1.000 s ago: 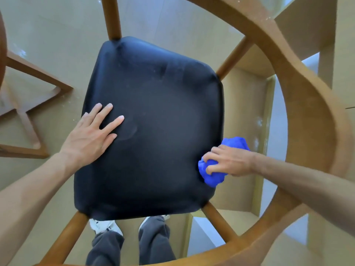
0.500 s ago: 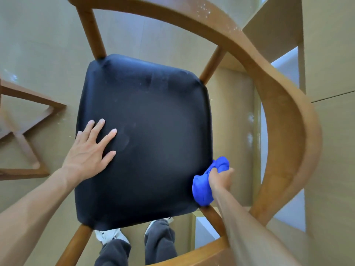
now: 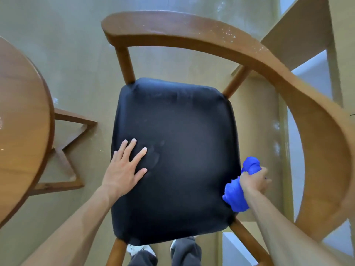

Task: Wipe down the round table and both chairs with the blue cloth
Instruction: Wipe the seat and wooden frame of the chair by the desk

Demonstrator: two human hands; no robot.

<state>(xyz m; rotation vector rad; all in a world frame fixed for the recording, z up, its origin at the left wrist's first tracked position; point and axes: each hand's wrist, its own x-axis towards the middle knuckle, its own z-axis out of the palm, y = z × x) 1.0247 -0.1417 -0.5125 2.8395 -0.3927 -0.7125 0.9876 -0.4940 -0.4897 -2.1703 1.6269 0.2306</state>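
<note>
— That blue cloth, where has it got to?

— At the right edge of the chair seat, low down near the front right corner. It's bunched into a wad and pressed against the side of the black cushion, with a lump sticking out above the fist and another below.

— How would you say it handles?

— Soft and light, I'd guess; it crumples into whatever shape the hand gives it. No danger of breaking it. Balled up in the palm looks the sensible hold, though a flatter fold would likely cover more of the seat per stroke.

— And the right hand?

— Fingers curled tight round the middle of the cloth, the back of the hand towards us. The forearm comes up from the front right of the seat, inside the curve of the wooden armrest.

— The other one?

— The left hand lies flat on the left part of the seat, fingers straight and a little spread, holding nothing. I'd say it's bracing the chair. The seat looks smooth, maybe a bit slick, so the cloth should glide.

— The round table?

— Off to the left of the seat, well apart from both hands. I can't spot the second chair from here.
</note>
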